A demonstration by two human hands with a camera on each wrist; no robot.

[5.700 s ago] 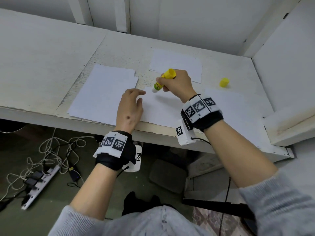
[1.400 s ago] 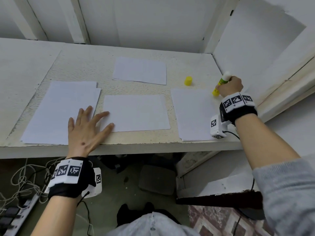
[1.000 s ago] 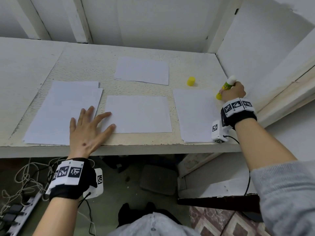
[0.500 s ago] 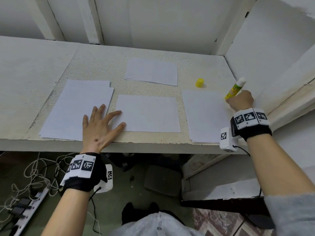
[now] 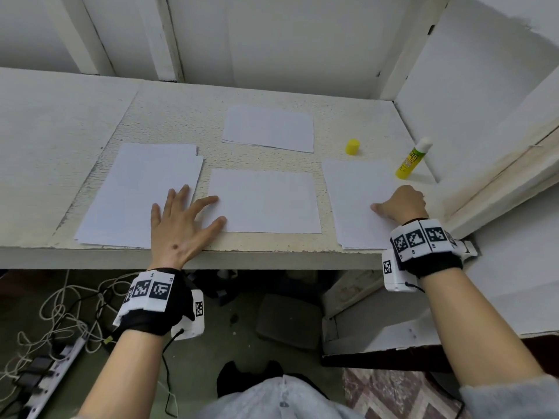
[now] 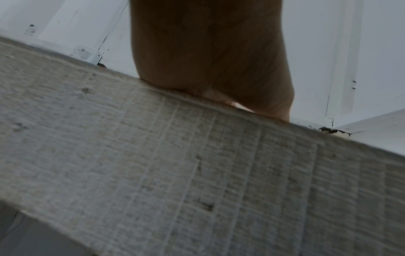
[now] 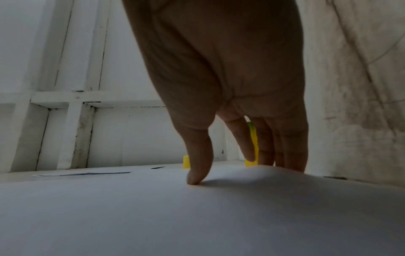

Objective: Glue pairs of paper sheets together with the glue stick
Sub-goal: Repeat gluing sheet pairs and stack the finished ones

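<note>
Head: right hand [image 5: 402, 205] pinches paper stack [image 5: 357, 201]

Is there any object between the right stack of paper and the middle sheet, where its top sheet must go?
Nothing visible: only bare table separates the right stack from the middle sheet.

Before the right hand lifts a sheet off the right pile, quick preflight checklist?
1. Uncapped yellow-green glue stick put down, standing clear of the pile: ok.
2. Small yellow cap clear of the paper: ok.
3. Right hand free, thumb on the right pile of white sheets: ok.
4. Only one sheet caught: cannot tell.
5. Left hand flat, steadying the middle white sheet: ok.
6. Glue on the middle white sheet: cannot tell.
</note>
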